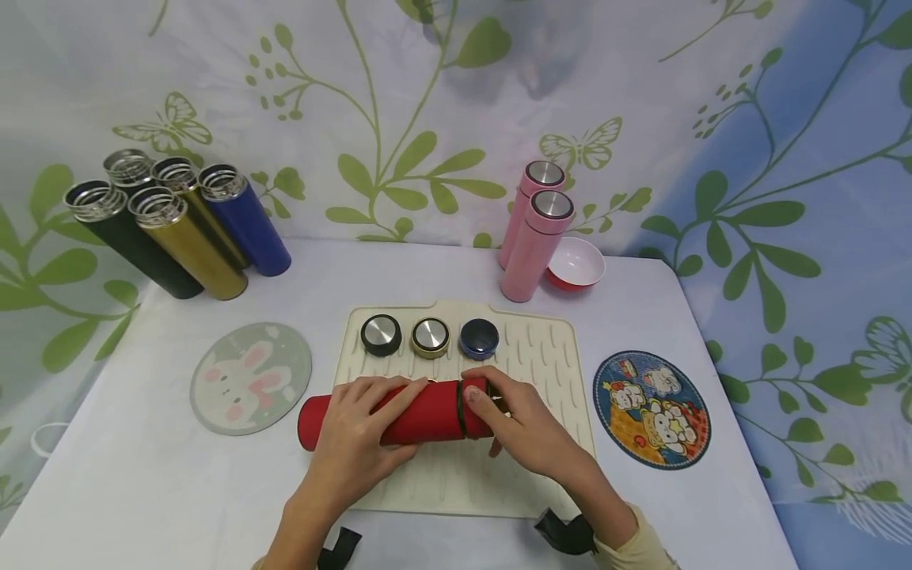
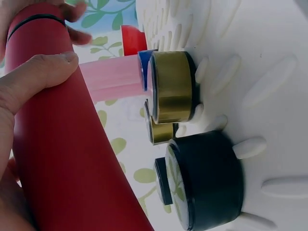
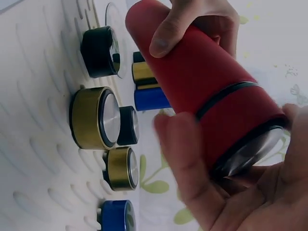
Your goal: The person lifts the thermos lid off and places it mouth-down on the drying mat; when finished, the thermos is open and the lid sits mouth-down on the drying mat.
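Observation:
A red thermos bottle [image 1: 427, 419] lies sideways over the cream ridged mat [image 1: 549, 372], its base pointing left. My left hand [image 1: 363, 431] grips its body, thumb along the side nearest me. At the right end my right hand [image 1: 523, 427] holds the red lid [image 1: 477, 427] between thumb and fingers; a dark ring marks the seam. The lid's silver top [image 3: 255, 149] faces the right palm. Beyond the bottle on the mat stand a black lid [image 1: 381, 335], a gold lid [image 1: 431, 338] and a blue lid [image 1: 479, 339]. More lids [image 3: 122, 168], hidden behind the bottle from above, show in the right wrist view.
Several lidless bottles, including a blue one [image 1: 245, 222] and a gold one [image 1: 192, 245], stand at the back left. Two pink lidded bottles [image 1: 534, 249] and a red-and-white bowl [image 1: 575, 265] are at the back right. A rabbit mat [image 1: 251, 378] and a cartoon mat [image 1: 651, 410] flank the ridged mat.

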A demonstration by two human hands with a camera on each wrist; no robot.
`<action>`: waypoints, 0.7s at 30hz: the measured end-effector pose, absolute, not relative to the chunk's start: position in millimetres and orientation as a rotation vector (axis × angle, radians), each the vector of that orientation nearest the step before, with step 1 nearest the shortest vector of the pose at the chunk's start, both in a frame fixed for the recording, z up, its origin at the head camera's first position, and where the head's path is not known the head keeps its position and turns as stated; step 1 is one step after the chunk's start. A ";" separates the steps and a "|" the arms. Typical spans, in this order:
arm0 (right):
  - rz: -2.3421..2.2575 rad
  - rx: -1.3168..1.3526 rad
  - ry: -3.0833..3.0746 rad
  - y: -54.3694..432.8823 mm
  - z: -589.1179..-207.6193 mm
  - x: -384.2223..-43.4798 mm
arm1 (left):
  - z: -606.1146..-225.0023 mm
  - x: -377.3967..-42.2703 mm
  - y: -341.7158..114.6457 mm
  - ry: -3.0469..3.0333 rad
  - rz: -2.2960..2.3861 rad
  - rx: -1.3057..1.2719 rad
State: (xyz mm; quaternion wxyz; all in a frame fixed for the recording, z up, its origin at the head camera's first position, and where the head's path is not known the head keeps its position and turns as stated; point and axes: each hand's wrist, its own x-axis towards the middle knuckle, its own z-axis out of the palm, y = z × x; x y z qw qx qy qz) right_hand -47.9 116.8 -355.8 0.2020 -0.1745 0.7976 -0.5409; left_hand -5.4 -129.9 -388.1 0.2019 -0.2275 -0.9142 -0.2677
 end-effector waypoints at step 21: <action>-1.508 -0.598 2.302 121.7 -355.5 -44.8 | -392.5 -3.2 -131.7 -2.578 -0.810 -0.614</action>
